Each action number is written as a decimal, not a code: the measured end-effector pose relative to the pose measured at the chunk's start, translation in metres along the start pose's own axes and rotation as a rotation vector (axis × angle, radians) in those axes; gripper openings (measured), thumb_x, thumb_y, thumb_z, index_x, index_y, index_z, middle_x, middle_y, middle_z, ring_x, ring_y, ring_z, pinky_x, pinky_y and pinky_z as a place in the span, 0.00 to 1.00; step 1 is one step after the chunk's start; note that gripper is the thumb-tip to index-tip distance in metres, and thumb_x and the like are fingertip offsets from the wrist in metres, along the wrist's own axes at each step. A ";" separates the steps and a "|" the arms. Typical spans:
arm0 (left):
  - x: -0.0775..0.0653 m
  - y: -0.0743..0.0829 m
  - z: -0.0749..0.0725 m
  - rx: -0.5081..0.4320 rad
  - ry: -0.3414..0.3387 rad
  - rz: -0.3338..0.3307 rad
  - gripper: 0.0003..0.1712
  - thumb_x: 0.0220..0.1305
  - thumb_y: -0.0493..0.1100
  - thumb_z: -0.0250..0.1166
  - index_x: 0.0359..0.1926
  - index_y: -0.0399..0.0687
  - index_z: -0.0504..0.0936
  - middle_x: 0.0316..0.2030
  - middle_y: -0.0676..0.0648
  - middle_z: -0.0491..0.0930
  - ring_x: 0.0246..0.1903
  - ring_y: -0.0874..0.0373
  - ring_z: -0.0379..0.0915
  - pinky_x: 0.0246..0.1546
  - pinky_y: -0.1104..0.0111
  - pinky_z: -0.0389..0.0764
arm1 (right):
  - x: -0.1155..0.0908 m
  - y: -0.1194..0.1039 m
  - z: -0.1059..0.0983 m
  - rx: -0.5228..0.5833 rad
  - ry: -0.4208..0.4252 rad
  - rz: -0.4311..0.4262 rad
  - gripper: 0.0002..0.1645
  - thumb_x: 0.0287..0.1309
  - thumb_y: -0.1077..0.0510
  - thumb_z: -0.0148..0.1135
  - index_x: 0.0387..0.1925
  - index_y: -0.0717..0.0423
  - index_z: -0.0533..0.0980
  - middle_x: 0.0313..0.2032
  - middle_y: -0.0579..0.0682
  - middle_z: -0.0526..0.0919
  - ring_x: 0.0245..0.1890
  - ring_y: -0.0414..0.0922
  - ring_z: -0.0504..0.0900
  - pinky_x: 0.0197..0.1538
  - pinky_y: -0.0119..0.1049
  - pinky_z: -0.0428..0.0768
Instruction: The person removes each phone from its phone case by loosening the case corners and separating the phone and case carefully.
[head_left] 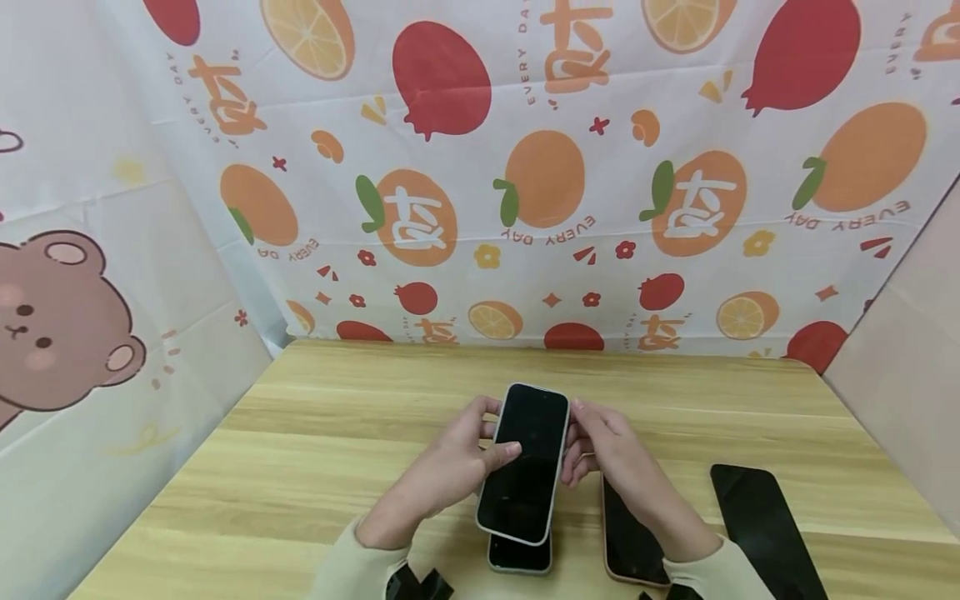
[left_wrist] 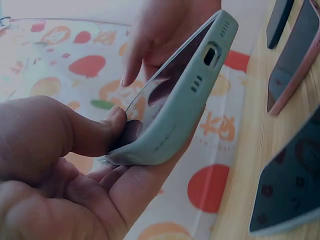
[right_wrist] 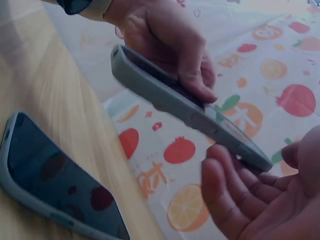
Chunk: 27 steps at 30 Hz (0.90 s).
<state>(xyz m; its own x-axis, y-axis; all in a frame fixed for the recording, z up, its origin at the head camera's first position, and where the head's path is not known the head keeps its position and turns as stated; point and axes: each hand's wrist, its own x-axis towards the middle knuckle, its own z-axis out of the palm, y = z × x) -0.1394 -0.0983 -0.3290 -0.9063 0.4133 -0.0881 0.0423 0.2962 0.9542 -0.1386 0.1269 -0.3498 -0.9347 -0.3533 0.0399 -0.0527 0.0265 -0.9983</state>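
My left hand (head_left: 456,460) holds a smartphone (head_left: 534,433) in a pale green-grey case, its dark screen facing up. The thumb lies over the screen and the fingers pass behind the case, as the left wrist view shows. The phone's charging port end (left_wrist: 210,57) points back toward me. At the phone's right edge is my right hand (head_left: 618,458); in the right wrist view its loosely bent fingers (right_wrist: 225,170) sit just under the far end, the thumb apart from it. Below the held phone, a second phone (head_left: 519,557) in a similar pale case lies on the table, partly hidden.
On the wooden table (head_left: 337,417), a phone with a pinkish rim (head_left: 628,537) lies under my right forearm. Farther right lies a long black phone (head_left: 765,521). A fruit-print cloth (head_left: 465,183) hangs behind the table, and a bear-print cloth (head_left: 67,325) hangs at the left.
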 end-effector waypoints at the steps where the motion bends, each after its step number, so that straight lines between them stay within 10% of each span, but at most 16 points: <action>1: 0.001 0.000 0.003 -0.009 -0.018 0.001 0.26 0.69 0.43 0.63 0.62 0.42 0.65 0.45 0.39 0.81 0.33 0.54 0.85 0.26 0.61 0.85 | -0.001 0.002 -0.003 0.007 0.009 -0.001 0.34 0.78 0.40 0.37 0.37 0.67 0.72 0.23 0.53 0.80 0.19 0.45 0.82 0.28 0.45 0.86; 10: 0.014 -0.002 0.023 -0.024 -0.098 0.027 0.20 0.70 0.39 0.61 0.59 0.37 0.71 0.38 0.42 0.86 0.34 0.54 0.86 0.35 0.63 0.87 | -0.006 0.014 -0.011 -0.006 0.166 -0.010 0.36 0.76 0.36 0.37 0.26 0.62 0.69 0.13 0.49 0.73 0.11 0.43 0.73 0.18 0.39 0.78; 27: 0.013 -0.001 0.022 -0.258 -0.202 0.011 0.17 0.71 0.37 0.58 0.58 0.36 0.69 0.36 0.45 0.84 0.31 0.57 0.84 0.26 0.69 0.83 | -0.007 0.010 -0.013 0.344 0.047 -0.072 0.31 0.77 0.41 0.38 0.22 0.51 0.74 0.12 0.42 0.76 0.08 0.36 0.72 0.15 0.26 0.71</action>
<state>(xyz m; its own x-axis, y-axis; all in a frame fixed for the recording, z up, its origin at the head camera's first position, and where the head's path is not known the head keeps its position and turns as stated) -0.1422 -0.0739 -0.3374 -0.8037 0.5853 -0.1072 -0.0795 0.0728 0.9942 -0.1365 0.1416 -0.3596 -0.9484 -0.2993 0.1050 -0.0052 -0.3163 -0.9486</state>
